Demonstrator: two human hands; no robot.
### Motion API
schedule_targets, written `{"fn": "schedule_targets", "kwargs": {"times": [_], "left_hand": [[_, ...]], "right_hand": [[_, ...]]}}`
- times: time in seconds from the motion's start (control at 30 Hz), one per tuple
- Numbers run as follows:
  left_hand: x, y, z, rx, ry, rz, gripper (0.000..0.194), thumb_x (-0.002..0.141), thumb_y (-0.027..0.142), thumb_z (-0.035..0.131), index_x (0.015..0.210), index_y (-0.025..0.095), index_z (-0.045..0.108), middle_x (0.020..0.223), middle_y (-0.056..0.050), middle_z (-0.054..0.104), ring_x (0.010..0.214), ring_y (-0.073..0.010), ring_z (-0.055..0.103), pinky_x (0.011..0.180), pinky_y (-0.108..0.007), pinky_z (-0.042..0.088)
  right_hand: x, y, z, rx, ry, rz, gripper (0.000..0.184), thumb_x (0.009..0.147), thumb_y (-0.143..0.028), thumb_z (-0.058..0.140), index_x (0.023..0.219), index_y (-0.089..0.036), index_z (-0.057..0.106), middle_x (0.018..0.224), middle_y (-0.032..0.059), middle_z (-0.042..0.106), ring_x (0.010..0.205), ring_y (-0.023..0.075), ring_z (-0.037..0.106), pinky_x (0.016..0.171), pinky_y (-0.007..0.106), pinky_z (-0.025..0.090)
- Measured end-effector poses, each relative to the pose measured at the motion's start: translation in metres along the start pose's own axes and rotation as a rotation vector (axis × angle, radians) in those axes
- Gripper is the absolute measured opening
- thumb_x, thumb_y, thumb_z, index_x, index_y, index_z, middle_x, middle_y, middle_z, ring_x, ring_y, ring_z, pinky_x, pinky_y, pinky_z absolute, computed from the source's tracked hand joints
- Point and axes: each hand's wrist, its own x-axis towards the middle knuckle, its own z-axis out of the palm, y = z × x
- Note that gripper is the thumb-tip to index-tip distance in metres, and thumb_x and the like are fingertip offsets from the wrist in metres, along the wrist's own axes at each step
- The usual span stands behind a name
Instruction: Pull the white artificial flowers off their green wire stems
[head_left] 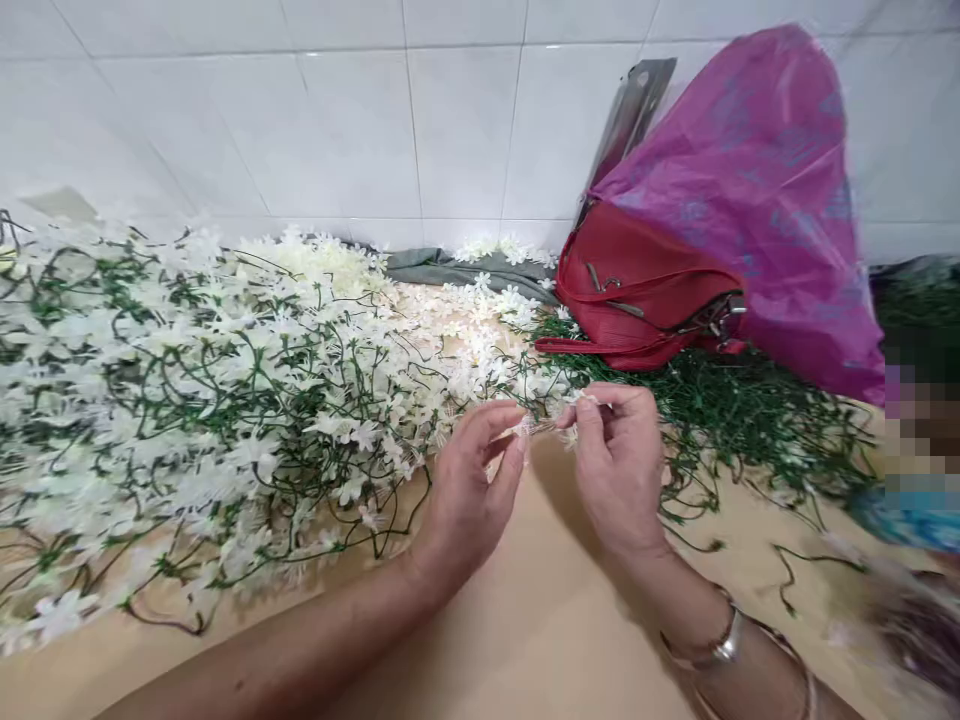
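Observation:
My left hand point(472, 485) and my right hand point(615, 460) meet over the middle of the tan table point(525, 620), fingers pinched. Between them I hold a small white artificial flower piece point(541, 428); the left thumb and forefinger grip one end, the right fingers grip the other. A big heap of white artificial flowers on green wire stems point(195, 390) lies to the left, reaching close to my left hand. A pile of bare green stems point(750, 420) lies right of my right hand. A bracelet circles my right wrist.
A red handbag point(637, 290) lies at the back, partly under a magenta plastic bag point(757, 190). A grey cloth point(442, 268) sits against the white tiled wall point(300, 120). Loose white blossoms point(480, 320) scatter mid-table. A blurred person shows at the right edge.

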Motion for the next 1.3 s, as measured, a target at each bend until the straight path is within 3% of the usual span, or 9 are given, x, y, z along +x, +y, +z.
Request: {"fn": "schedule_targets", "kwargs": {"times": [0.17,0.27,0.47,0.57,0.7,0.83,1.0,1.13,1.3], "left_hand": [[0.040,-0.007,0.014,0.320,-0.080,0.012,0.025,0.096,0.016,0.060,0.119,0.018,0.071,0.133,-0.017,0.058,0.115,-0.0267,0.066,0.095,-0.043,0.060],[0.055,-0.014,0.023,0.388,-0.097,0.060,0.019,0.092,0.011,0.064,0.105,0.015,0.077,0.115,-0.016,0.070,0.108,-0.0299,0.069,0.101,-0.050,0.055],[0.069,0.002,0.014,0.260,0.035,0.131,0.015,0.096,0.016,0.063,0.102,0.020,0.077,0.110,-0.009,0.077,0.106,-0.0216,0.070,0.091,-0.035,0.057],[0.063,0.022,-0.001,-0.068,0.123,0.056,0.009,0.094,0.022,0.068,0.099,0.020,0.076,0.102,-0.006,0.077,0.098,-0.0177,0.071,0.084,-0.028,0.056],[0.035,0.035,-0.018,-0.315,-0.005,-0.289,0.013,0.089,0.027,0.075,0.096,0.017,0.069,0.091,-0.003,0.073,0.081,-0.0140,0.071,0.069,-0.022,0.055],[0.000,0.034,-0.028,-0.421,-0.067,-0.475,0.032,0.086,0.028,0.079,0.112,0.021,0.062,0.093,0.000,0.065,0.076,-0.0132,0.075,0.063,-0.020,0.055],[-0.018,0.028,-0.035,-0.454,-0.078,-0.580,0.037,0.087,0.039,0.079,0.114,0.017,0.066,0.083,-0.001,0.067,0.074,-0.0128,0.073,0.068,-0.022,0.057],[-0.020,0.024,-0.036,-0.494,0.006,-0.627,0.031,0.085,0.043,0.081,0.096,0.018,0.068,0.078,-0.001,0.072,0.074,-0.0138,0.073,0.073,-0.024,0.058],[-0.022,0.019,-0.038,-0.445,0.123,-0.585,0.022,0.085,0.038,0.082,0.087,0.019,0.071,0.078,0.000,0.073,0.075,-0.0131,0.071,0.074,-0.023,0.056]], "right_hand": [[0.004,0.001,-0.006,0.008,0.010,0.007,0.007,0.098,-0.026,0.056,0.099,-0.025,0.049,0.080,-0.0019,0.060,0.072,0.0177,0.062,0.074,0.035,0.050],[0.005,0.006,-0.008,-0.001,-0.002,-0.016,0.007,0.098,-0.027,0.056,0.099,-0.025,0.050,0.080,-0.0010,0.060,0.073,0.0189,0.062,0.074,0.036,0.050],[0.008,0.011,-0.008,-0.025,-0.008,0.012,0.006,0.098,-0.028,0.056,0.098,-0.024,0.052,0.077,-0.0009,0.061,0.071,0.0197,0.062,0.073,0.036,0.049],[0.007,0.010,-0.008,-0.008,-0.013,0.035,0.006,0.098,-0.028,0.058,0.098,-0.024,0.053,0.077,-0.0009,0.062,0.072,0.0194,0.062,0.073,0.035,0.048],[0.006,0.008,-0.008,0.044,-0.033,0.049,0.007,0.097,-0.028,0.060,0.098,-0.024,0.054,0.077,-0.0011,0.062,0.073,0.0188,0.062,0.073,0.034,0.048],[0.006,0.002,-0.007,0.101,-0.051,0.092,0.011,0.094,-0.029,0.066,0.096,-0.024,0.057,0.080,-0.0010,0.063,0.072,0.0169,0.062,0.072,0.032,0.049],[0.007,-0.003,-0.006,0.153,-0.107,0.198,0.012,0.091,-0.030,0.071,0.092,-0.022,0.062,0.071,-0.0021,0.066,0.068,0.0145,0.062,0.071,0.028,0.050],[0.009,-0.002,-0.009,0.277,-0.179,0.291,0.016,0.088,-0.033,0.079,0.091,-0.023,0.067,0.072,-0.0028,0.067,0.069,0.0126,0.061,0.073,0.025,0.049],[0.012,-0.008,-0.010,0.529,-0.345,0.497,0.029,0.071,-0.039,0.093,0.083,-0.023,0.072,0.083,-0.0026,0.066,0.072,0.0098,0.059,0.072,0.021,0.048]]}}
